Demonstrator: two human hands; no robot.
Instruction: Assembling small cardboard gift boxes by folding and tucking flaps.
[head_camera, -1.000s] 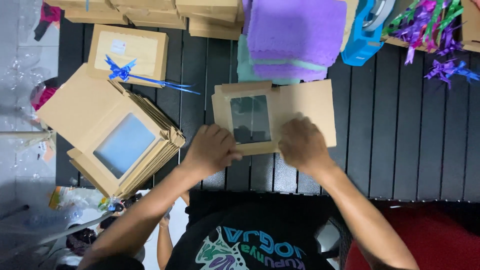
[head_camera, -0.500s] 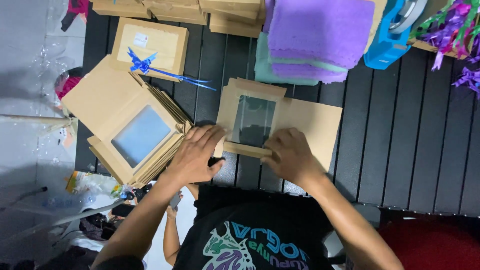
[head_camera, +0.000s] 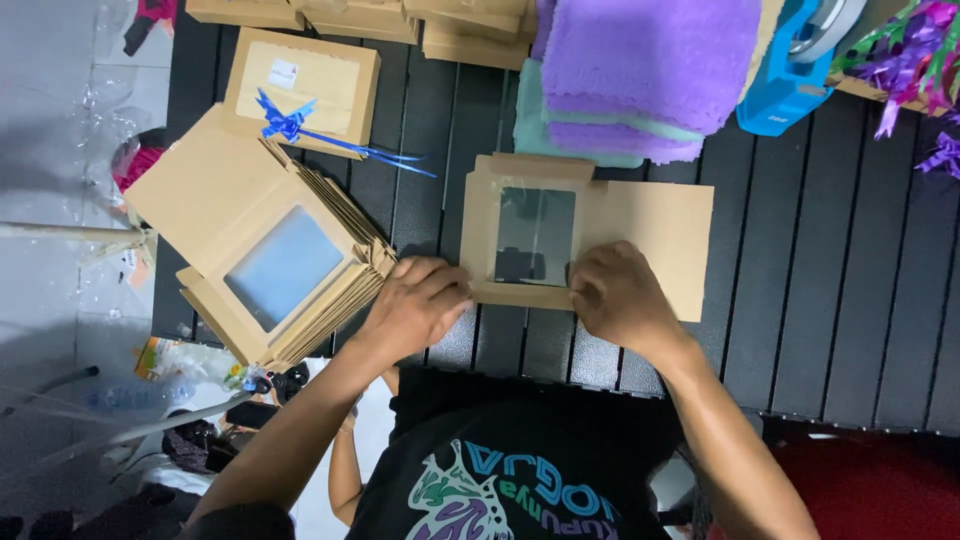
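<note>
A flat brown cardboard box with a clear window lies unfolded on the dark slatted table. My left hand presses on the box's near left corner, fingers curled over the edge flap. My right hand grips the near edge of the box just right of the window, fingers bent on the cardboard. Both hands hold the same box at its front flap.
A fanned stack of flat windowed boxes lies to the left. Behind it sits a closed box with a blue ribbon bow. Folded purple and green towels, a blue tape dispenser and purple ribbons line the back.
The view has shifted, so everything sits further right and lower. My hands have slid along the box's near edge and now press its front flap more tightly.
</note>
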